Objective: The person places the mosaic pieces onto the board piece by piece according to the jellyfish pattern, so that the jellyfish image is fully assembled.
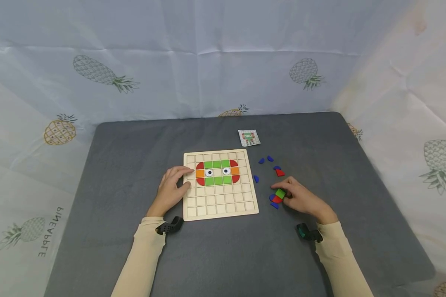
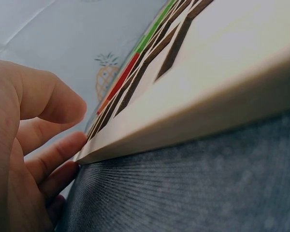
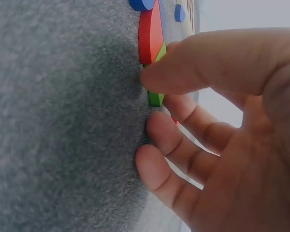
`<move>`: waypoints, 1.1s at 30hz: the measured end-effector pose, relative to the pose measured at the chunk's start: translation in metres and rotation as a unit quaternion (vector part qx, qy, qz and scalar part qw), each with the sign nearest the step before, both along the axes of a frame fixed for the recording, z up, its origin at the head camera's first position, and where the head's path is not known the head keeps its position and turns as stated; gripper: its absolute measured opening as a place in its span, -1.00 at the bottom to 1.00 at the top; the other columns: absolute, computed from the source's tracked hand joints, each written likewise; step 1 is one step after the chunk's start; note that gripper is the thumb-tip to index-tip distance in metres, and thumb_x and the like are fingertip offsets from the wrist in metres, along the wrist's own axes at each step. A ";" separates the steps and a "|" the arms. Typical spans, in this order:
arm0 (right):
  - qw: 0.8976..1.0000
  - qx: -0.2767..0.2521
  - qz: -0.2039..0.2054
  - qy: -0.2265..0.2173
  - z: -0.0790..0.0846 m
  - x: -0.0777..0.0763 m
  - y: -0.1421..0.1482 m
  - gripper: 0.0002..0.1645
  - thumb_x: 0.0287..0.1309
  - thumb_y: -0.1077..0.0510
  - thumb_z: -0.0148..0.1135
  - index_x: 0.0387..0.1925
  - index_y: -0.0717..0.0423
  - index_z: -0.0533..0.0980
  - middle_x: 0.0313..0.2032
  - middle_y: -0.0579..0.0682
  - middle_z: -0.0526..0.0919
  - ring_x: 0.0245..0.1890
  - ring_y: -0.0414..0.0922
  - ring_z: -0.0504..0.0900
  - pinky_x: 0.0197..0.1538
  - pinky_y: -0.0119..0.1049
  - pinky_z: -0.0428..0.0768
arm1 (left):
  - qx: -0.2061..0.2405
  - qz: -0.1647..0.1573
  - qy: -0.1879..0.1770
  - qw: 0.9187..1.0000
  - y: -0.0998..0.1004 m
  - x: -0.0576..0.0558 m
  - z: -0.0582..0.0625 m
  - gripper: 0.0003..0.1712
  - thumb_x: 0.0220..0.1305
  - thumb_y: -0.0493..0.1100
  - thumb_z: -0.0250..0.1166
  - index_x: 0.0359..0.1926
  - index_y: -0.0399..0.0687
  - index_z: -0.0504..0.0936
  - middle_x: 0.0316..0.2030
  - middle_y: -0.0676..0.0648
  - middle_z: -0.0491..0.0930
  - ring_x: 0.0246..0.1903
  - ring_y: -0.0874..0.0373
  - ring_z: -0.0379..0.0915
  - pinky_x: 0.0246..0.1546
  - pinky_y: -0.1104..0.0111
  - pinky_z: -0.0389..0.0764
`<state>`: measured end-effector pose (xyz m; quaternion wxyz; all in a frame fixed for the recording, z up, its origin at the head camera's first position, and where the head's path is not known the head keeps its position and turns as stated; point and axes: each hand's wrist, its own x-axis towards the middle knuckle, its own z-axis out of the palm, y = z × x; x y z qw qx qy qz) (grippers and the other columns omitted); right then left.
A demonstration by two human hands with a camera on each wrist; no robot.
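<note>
On the table lies a square wooden grid board (image 1: 215, 202) with a face of green, red and orange tiles and two eye tiles. My left hand (image 1: 172, 186) rests at its left edge; in the left wrist view, fingertips (image 2: 77, 140) touch the board's side. Right of the board, my right hand (image 1: 301, 196) pinches a green square tile (image 1: 280, 193) between thumb and fingers, low over the table. Against that tile sits a red quarter-round tile (image 1: 276, 199), with blue half-round tiles (image 1: 274, 205) beside it. The thumb (image 3: 169, 75) partly hides the green tile in the right wrist view.
A small pattern card (image 1: 249, 137) showing a tile figure lies behind the board. Several blue half-round tiles (image 1: 261, 161) and another red tile (image 1: 280, 173) are scattered right of the board. A pineapple-print cloth (image 1: 163, 74) hangs behind the grey table (image 1: 223, 255).
</note>
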<state>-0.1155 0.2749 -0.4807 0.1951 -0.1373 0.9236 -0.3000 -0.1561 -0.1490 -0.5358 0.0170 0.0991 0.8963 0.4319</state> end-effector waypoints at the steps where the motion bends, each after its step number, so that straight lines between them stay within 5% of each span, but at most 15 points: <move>1: 1.000 0.007 0.001 0.003 0.000 0.000 0.000 -0.42 0.18 0.46 0.13 0.23 0.12 0.55 -0.09 0.10 0.44 -0.24 -0.13 0.36 -0.20 -0.34 0.39 | 0.001 0.000 0.000 1.000 0.000 0.000 0.000 -0.53 0.30 -0.21 0.25 0.24 0.01 0.61 0.28 -0.08 0.47 0.37 -0.05 0.20 0.38 -0.11 0.14; 14: 0.998 0.045 -0.041 0.035 -0.003 -0.005 -0.004 -0.70 0.19 0.33 0.36 -0.03 0.20 0.54 -0.12 0.11 0.50 -0.26 -0.10 0.45 -0.16 -0.18 0.50 | 0.000 0.001 -0.002 1.000 0.000 0.000 0.001 -0.53 0.29 -0.22 0.25 0.23 0.00 0.62 0.26 -0.08 0.47 0.35 -0.05 0.21 0.37 -0.08 0.16; 21: 0.995 0.013 -0.083 0.059 -0.008 -0.005 -0.003 -0.71 0.27 0.35 0.28 0.01 0.20 0.49 -0.25 0.08 0.62 -0.34 -0.11 0.53 -0.27 -0.22 0.51 | 0.001 0.001 0.000 1.000 0.001 0.001 0.001 -0.53 0.28 -0.22 0.26 0.22 0.01 0.62 0.25 -0.07 0.48 0.35 -0.03 0.21 0.36 -0.07 0.17; 26: 0.989 -0.012 -0.125 0.083 -0.006 -0.007 -0.005 -0.73 0.36 0.31 0.19 0.07 0.19 0.52 -0.14 0.14 0.70 -0.23 -0.02 0.66 -0.19 -0.19 0.60 | 0.000 -0.001 0.001 1.000 0.001 0.000 0.000 -0.53 0.28 -0.23 0.26 0.22 0.01 0.62 0.25 -0.07 0.48 0.35 -0.03 0.21 0.35 -0.06 0.17; 33: 0.978 -0.050 -0.148 0.138 0.004 -0.017 -0.023 -0.80 0.34 0.21 0.27 -0.03 0.15 0.62 -0.18 0.08 0.69 -0.25 -0.05 0.66 -0.22 -0.31 0.59 | -0.001 -0.001 0.001 1.000 0.000 0.000 0.001 -0.53 0.28 -0.22 0.27 0.23 0.01 0.62 0.25 -0.07 0.48 0.35 -0.03 0.22 0.36 -0.06 0.17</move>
